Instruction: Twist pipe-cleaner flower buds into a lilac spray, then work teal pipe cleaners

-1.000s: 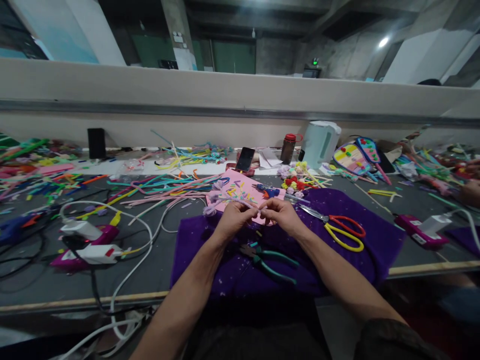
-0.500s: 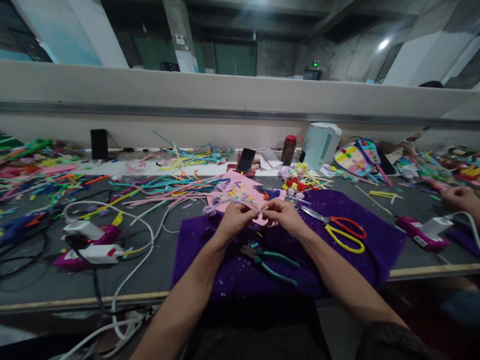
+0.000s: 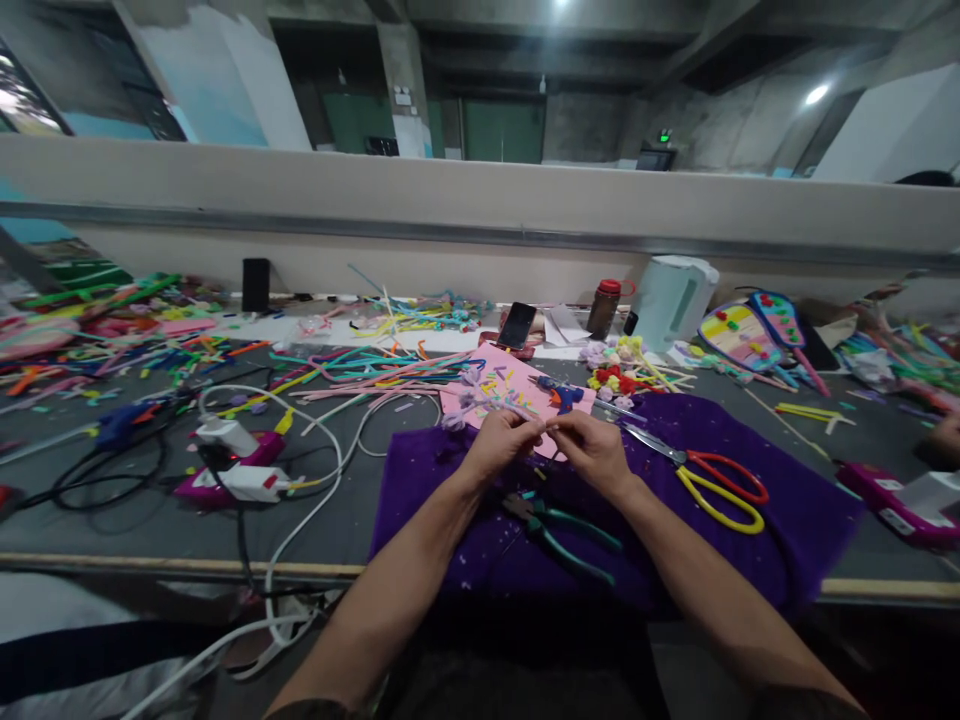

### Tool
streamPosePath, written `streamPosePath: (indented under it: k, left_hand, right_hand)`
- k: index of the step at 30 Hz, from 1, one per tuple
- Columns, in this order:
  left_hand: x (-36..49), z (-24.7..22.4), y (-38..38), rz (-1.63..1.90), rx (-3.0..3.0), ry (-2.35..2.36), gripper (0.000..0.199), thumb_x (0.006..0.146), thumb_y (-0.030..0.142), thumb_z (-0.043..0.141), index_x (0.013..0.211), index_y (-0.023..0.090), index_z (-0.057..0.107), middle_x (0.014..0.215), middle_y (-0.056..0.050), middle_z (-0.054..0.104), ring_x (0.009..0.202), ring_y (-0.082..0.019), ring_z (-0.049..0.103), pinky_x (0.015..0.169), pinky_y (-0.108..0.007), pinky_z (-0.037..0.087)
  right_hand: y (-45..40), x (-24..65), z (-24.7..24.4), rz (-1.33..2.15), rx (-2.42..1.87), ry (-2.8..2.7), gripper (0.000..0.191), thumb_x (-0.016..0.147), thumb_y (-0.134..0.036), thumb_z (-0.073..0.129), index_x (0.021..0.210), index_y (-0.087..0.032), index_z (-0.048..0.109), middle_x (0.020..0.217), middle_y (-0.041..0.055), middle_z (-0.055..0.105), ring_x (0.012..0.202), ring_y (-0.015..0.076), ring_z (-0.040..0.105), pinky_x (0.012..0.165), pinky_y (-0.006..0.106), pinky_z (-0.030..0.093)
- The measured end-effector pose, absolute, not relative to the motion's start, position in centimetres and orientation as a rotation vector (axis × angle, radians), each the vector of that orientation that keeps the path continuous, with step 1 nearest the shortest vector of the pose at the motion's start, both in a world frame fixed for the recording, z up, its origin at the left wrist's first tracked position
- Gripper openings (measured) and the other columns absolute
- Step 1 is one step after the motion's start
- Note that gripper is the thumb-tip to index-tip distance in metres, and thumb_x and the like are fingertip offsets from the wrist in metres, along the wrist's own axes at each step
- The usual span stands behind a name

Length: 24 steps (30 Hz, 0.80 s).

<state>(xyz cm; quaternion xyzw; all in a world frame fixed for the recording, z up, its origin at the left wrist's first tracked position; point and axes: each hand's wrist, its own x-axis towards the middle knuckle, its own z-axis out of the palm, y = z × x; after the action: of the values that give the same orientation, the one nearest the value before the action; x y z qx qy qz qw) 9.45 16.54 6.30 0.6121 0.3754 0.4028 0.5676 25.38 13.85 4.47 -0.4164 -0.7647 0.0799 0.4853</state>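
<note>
Now a lilac fuzzy pipe-cleaner stem lies near the centre of the frame, its end between the hands. The left hand has thumb and forefinger clamped on it; the right hand, fingertips together, pinches the tip. Behind them, a pink flat sheet bears small coloured snippets, on a deep purple cloth. Teal-handled pliers lie just below the hands, and scissors with red and yellow handles lie right of centre. In the upper right stand a brown bottle with a red lid and a pale blue-green plastic kettle; their contents cannot be made out. Compared with half a second ago, the whole view has swung, setting things farther right and slightly lower. A blue glue gun now shows whole at left, while less of a co-worker's hand appears at the right edge. The pinch remains.
</note>
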Motion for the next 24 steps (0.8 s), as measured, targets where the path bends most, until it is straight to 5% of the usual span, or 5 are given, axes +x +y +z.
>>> streamPosePath:
  k: [6, 13, 17, 20, 24]
  left_hand:
    - [9.4, 6.2, 16.7, 0.92, 1.36, 0.873, 0.028, 0.066, 0.036, 0.058, 0.053, 0.011, 0.054, 0.043, 0.002, 0.049, 0.038, -0.005, 0.039, 0.039, -0.019, 0.027]
    - [9.5, 6.3, 16.4, 1.019, 1.535, 0.863, 0.025, 0.068, 0.037, 0.057, 0.064, 0.012, 0.058, 0.05, 0.003, 0.05, 0.041, -0.005, 0.038, 0.042, -0.019, 0.027]
    - [9.4, 6.1, 16.3, 1.114, 1.645, 0.899, 0.022, 0.069, 0.034, 0.055, 0.068, 0.013, 0.06, 0.056, 0.002, 0.054, 0.046, -0.007, 0.045, 0.045, -0.019, 0.033]
    - [8.9, 6.1, 16.8, 1.202, 1.685, 1.009, 0.023, 0.068, 0.035, 0.056, 0.068, 0.013, 0.062, 0.056, 0.001, 0.056, 0.048, -0.008, 0.048, 0.047, -0.019, 0.036]
    - [8.1, 6.4, 17.7, 1.345, 1.593, 1.09, 0.025, 0.065, 0.036, 0.058, 0.073, 0.013, 0.063, 0.057, 0.0, 0.058, 0.046, -0.009, 0.05, 0.046, -0.02, 0.039]
  right_hand:
    - [13.9, 26.0, 4.0, -0.316, -0.863, -2.066, 0.02, 0.08, -0.016, 0.051, 0.095, -0.02, 0.062, 0.088, 0.0067, 0.066, 0.077, 0.015, 0.06, 0.068, 0.027, 0.043]
    - [14.1, 25.4, 5.2, 0.912, -0.992, -1.612, 0.027, 0.08, -0.038, 0.046, 0.086, -0.016, 0.061, 0.07, 0.0036, 0.064, 0.05, 0.0111, 0.056, 0.043, 0.021, 0.039]
    - [14.6, 25.8, 5.3, 1.23, -0.999, -1.457, 0.027, 0.071, -0.038, 0.058, 0.082, -0.014, 0.062, 0.065, 0.003, 0.064, 0.044, 0.0093, 0.053, 0.039, 0.019, 0.034]
    - [15.5, 27.2, 5.3, 1.117, -1.065, -1.407, 0.029, 0.07, -0.041, 0.057, 0.083, -0.015, 0.061, 0.066, 0.0038, 0.064, 0.045, 0.0092, 0.052, 0.04, 0.019, 0.033]
    - [17.1, 29.9, 4.9, 0.427, -1.312, -1.436, 0.031, 0.077, -0.043, 0.047, 0.08, -0.016, 0.063, 0.071, 0.0041, 0.064, 0.058, 0.0129, 0.055, 0.053, 0.024, 0.04]
